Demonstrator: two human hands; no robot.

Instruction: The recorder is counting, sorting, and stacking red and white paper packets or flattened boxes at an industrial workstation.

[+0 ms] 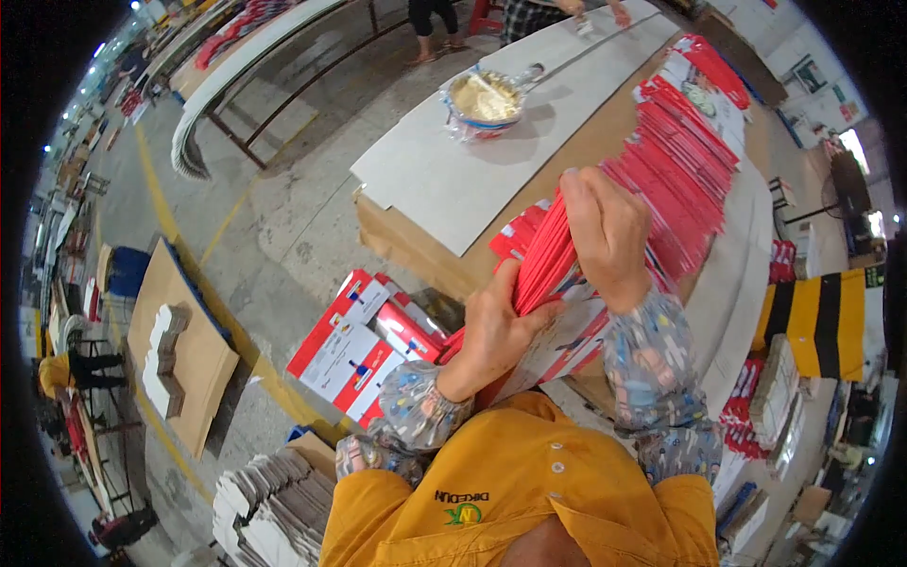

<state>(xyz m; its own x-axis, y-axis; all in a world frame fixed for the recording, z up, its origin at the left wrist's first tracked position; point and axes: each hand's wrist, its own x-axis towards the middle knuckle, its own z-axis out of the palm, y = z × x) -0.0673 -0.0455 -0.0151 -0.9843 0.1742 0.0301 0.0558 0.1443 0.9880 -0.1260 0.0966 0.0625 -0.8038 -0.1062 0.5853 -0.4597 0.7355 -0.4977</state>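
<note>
A thick bundle of red printed cardboard sheets [548, 260] stands tilted between my hands, edges toward the upper left. My left hand [496, 331] is closed round its lower end, the thumb lying across the printed face. With bent fingers, my right hand [609, 227] grips the upper end. Beyond my right hand, a long fanned row of similar red sheets [671, 180] overlaps along the table. Left of my left hand, a red and white printed sheet with cut-out flaps [354, 350] sticks out; its link to the bundle is hidden.
A plastic-lined bowl of pale paste with a brush [484, 102] stands on a grey-white board [416, 170] covering the table. Another person's hands [595, 11] are at its far end. A pallet with brown cardboard [213, 378] lies left; stacked grey cardboard [269, 510] is nearer me.
</note>
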